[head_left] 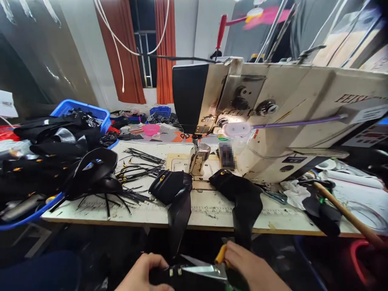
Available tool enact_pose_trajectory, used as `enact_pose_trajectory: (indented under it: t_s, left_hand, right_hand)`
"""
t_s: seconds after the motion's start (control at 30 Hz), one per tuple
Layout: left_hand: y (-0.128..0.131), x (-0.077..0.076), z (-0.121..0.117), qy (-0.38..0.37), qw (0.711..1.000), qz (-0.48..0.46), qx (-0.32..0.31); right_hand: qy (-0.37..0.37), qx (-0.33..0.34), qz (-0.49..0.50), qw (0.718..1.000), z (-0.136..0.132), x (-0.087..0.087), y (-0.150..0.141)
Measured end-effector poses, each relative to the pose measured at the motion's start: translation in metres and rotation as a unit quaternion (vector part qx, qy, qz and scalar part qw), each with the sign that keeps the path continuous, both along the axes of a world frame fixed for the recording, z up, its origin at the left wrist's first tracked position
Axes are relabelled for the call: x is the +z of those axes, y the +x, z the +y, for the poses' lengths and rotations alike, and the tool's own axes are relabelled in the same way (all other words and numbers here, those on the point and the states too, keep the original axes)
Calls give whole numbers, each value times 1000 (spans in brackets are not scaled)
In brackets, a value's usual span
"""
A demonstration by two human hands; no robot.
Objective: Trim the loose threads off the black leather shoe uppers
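Note:
My left hand (142,273) is at the bottom edge, fingers curled round a black piece (165,275) with small metal studs. My right hand (247,266) is closed on scissors with a yellow handle (221,254); their shiny blades (206,270) point left toward the black piece. Both hands are below the front edge of the sewing table (209,210). Two black straps with gold fittings, one left (169,186) and one right (239,194), lie by the needle of the sewing machine (287,113) and hang over the table edge toward my hands.
A blue basket (79,109) and a heap of black parts (57,157) fill the left. Thin black cords (136,169) lie on the table. A wooden stick (348,216), white rolls and rags sit at right. A lamp (236,129) lights the needle area.

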State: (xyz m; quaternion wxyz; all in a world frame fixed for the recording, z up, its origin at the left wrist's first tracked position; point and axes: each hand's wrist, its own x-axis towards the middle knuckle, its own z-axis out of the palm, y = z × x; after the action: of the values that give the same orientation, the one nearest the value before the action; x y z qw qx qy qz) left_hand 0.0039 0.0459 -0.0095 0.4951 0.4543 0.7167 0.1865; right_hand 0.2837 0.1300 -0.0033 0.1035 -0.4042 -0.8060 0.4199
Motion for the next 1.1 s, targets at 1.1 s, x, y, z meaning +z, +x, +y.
enact_pose_trajectory:
  t_s: [1.1]
  left_hand:
    - [13,4,-1,-65,986,-144,48]
  right_hand:
    - [66,228,-208,949,30,32,-3]
